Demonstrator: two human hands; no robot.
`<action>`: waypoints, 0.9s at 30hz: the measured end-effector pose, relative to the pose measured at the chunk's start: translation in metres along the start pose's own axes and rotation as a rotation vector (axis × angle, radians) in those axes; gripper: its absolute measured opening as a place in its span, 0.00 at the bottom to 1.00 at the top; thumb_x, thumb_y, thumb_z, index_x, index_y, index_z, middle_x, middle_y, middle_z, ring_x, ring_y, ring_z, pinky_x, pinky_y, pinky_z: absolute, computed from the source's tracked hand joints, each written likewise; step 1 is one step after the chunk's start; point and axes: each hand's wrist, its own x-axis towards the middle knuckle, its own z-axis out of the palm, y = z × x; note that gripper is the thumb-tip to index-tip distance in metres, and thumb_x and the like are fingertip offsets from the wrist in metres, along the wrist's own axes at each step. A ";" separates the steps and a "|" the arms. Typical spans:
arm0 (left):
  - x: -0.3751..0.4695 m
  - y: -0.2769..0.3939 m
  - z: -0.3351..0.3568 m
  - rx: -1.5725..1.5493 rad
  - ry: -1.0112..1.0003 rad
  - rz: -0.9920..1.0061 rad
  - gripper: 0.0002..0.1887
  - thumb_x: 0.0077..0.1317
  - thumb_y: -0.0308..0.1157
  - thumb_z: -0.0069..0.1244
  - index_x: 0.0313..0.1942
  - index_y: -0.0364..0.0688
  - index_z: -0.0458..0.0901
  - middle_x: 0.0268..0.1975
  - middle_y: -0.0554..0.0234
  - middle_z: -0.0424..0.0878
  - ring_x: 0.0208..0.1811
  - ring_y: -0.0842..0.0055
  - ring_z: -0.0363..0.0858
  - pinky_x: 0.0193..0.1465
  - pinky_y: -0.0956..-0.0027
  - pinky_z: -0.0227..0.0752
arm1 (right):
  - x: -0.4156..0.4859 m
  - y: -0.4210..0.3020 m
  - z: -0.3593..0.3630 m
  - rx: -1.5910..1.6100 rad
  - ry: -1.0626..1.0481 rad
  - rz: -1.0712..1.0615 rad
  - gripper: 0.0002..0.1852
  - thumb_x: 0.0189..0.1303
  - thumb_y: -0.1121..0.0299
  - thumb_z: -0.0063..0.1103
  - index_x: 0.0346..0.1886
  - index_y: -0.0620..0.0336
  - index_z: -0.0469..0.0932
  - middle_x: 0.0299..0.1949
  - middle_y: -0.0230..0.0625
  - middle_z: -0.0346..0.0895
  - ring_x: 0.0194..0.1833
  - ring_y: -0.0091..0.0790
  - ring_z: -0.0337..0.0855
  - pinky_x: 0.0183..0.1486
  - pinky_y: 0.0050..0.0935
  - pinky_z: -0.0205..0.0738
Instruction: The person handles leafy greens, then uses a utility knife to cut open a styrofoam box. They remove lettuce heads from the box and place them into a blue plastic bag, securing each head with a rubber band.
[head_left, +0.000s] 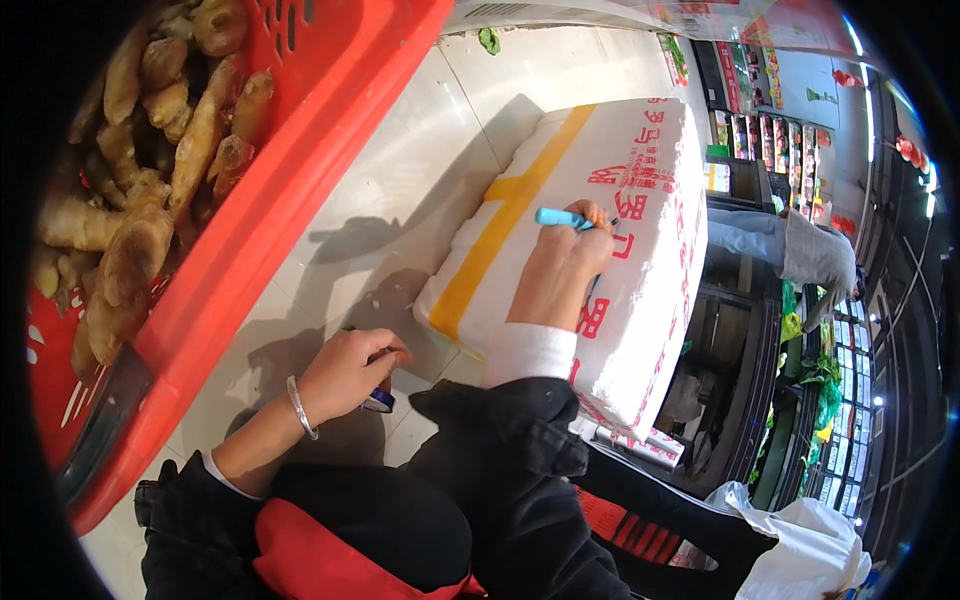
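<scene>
My right hand (566, 247) grips a light-blue pen-shaped tool (559, 218); its dark tip is close to the top of a white foam box (540, 247). The box bears red printing and has yellow tape (495, 232) along its top. Left of the box, my left hand (349, 375) is curled over a small roll of blue tape (379, 401), mostly hidden under the fingers. A silver bangle (301, 409) circles that wrist. Its thumb and forefinger are near each other, and I cannot tell if anything thin is between them.
A red plastic crate (300, 172) holding ginger roots (142, 225) stands at the left. A green leaf (489, 40) lies on the tiled floor (405, 142). Another person (814, 251) stands by the produce shelves (787, 390) at the right. A white bag (802, 551) is at lower right.
</scene>
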 end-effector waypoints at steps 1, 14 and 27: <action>-0.001 0.000 0.000 -0.019 -0.005 -0.028 0.09 0.64 0.30 0.46 0.36 0.33 0.80 0.20 0.58 0.79 0.20 0.77 0.77 0.27 0.72 0.68 | -0.007 -0.002 -0.005 0.021 0.006 0.011 0.10 0.71 0.71 0.32 0.32 0.62 0.61 0.23 0.30 0.56 0.21 0.25 0.59 0.22 0.18 0.65; -0.017 0.010 -0.011 0.042 -0.049 -0.078 0.09 0.65 0.28 0.44 0.37 0.33 0.79 0.23 0.68 0.77 0.22 0.87 0.76 0.27 0.79 0.68 | -0.080 -0.027 -0.045 0.055 -0.005 0.105 0.11 0.73 0.66 0.35 0.45 0.66 0.64 0.28 0.32 0.58 0.24 0.23 0.59 0.24 0.18 0.64; -0.026 0.007 -0.002 0.002 -0.042 -0.022 0.10 0.64 0.30 0.45 0.37 0.33 0.80 0.21 0.62 0.78 0.22 0.81 0.74 0.27 0.74 0.67 | -0.081 -0.031 -0.034 -0.131 -0.047 0.132 0.10 0.72 0.69 0.33 0.45 0.66 0.64 0.27 0.30 0.58 0.20 0.21 0.54 0.19 0.18 0.54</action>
